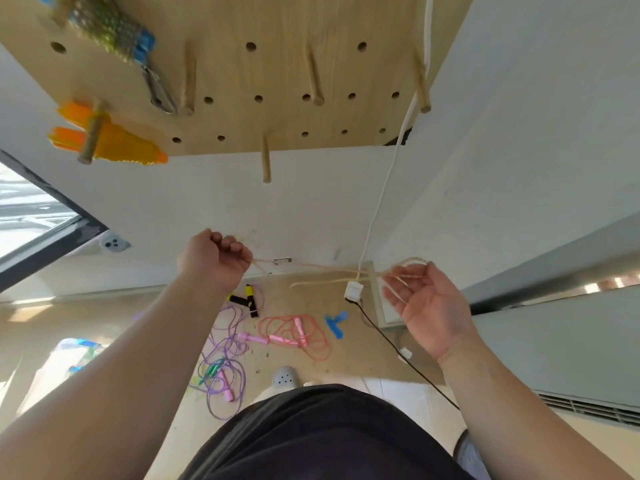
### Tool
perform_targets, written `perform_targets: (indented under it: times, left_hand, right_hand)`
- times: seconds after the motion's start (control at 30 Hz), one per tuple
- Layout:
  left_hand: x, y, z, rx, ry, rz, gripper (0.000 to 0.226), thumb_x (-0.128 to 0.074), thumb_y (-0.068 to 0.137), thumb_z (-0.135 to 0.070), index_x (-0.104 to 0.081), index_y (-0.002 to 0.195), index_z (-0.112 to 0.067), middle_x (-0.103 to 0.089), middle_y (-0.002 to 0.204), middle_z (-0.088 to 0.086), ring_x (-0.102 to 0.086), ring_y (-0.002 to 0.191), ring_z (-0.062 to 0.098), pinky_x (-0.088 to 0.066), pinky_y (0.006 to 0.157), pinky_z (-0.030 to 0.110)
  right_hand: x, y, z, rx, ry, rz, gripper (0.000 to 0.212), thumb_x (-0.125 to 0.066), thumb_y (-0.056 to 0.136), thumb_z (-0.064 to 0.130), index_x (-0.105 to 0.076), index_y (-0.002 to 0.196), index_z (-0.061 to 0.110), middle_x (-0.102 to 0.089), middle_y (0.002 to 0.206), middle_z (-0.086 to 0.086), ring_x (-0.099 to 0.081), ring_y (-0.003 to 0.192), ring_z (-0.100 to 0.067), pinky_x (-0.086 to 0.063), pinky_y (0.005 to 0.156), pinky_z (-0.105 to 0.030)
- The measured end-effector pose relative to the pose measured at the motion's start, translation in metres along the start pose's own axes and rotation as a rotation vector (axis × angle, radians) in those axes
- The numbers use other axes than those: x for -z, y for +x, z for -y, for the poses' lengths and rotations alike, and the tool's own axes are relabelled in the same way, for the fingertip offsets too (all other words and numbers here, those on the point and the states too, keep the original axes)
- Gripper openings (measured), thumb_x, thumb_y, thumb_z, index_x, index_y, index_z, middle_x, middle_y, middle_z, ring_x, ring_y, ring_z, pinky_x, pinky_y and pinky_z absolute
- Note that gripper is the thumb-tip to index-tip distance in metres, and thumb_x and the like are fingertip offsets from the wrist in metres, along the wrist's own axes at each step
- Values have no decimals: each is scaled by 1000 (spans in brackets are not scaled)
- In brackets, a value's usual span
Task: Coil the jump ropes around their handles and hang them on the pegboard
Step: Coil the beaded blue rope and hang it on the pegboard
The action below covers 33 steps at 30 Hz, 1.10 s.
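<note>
— Rope first: where is it?

— Pale cord (311, 270) runs taut between the two hands, in front of the wall below the pegboard (277, 81). The left hand (213, 259) is a closed fist gripping one end. The right hand (427, 306) is open, palm toward the camera, with loops of the cord draped over its spread fingers.

— Handles of that rope?

— Cannot tell. Whatever the left fist holds is hidden inside it, and the cord is thin, blurred and close in colour to the wall and floor.

— Other ropes?

— On the floor between the arms: a pink rope (294, 336) in a loose tangle, a purple rope (225, 362) beside it with strands crossing, and a black and yellow handle pair (247, 299) near the wall. Which handle belongs to which cord is hard to sort out. A blue piece (335, 323) lies just right of the pink tangle; what it is stays unclear.

— And the board?

— Its top is cut off by the frame. An orange bundle (110, 142) and a green and blue bundle (110, 29) hang on pegs at the left. The middle peg (316, 79), the lower peg (266, 161) and the right peg (422, 88) are bare, though a white cable (388, 181) drops right past the right one to a plug (354, 291).

— Room to move?

— Plain wall lies between hands and board. A window frame (45, 220) closes the left side, a grey ledge (554, 275) the right.
</note>
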<state>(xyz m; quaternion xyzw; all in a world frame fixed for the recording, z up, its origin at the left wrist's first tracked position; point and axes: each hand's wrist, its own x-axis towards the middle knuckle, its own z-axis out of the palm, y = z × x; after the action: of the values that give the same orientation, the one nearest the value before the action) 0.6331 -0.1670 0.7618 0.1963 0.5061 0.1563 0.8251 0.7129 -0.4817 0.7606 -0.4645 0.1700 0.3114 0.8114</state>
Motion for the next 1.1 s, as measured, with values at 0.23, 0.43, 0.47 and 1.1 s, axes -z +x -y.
perform_targets:
  times: [0.23,0.43,0.47,1.1]
  left_hand:
    - [26,8,-3,15,21,68,40,-29,109,-28,-35,70,-19,-29,62,-2,-33,47,15,-32,58,28]
    - [11,-31,0,-68,173,371,41,-36,109,-34,-40,72,-18,-44,61,1,-46,53,18,-45,61,30]
    - [7,-39,1,-79,197,422,41,-36,109,-34,-41,72,-18,-47,62,3,-49,54,19,-48,62,31]
    - [-26,-67,-33,-356,391,416,34,-40,110,-32,-49,82,-16,-68,106,9,-65,74,25,-54,60,37]
  right_hand:
    - [-29,4,6,-56,-81,-195,30,-60,97,36,-66,101,7,-33,55,4,-43,51,-12,-53,64,-28]
    - [-25,21,-17,-189,-678,-419,35,-69,92,40,-64,107,9,-72,105,-12,-69,99,-30,-55,90,-44]
    - [-32,21,-21,-190,-735,-414,36,-68,92,42,-64,109,11,-70,109,-11,-68,100,-29,-54,90,-44]
    - [-45,14,-70,130,-1700,214,25,-60,98,30,-67,79,16,-70,72,1,-63,67,-15,-50,70,-34]
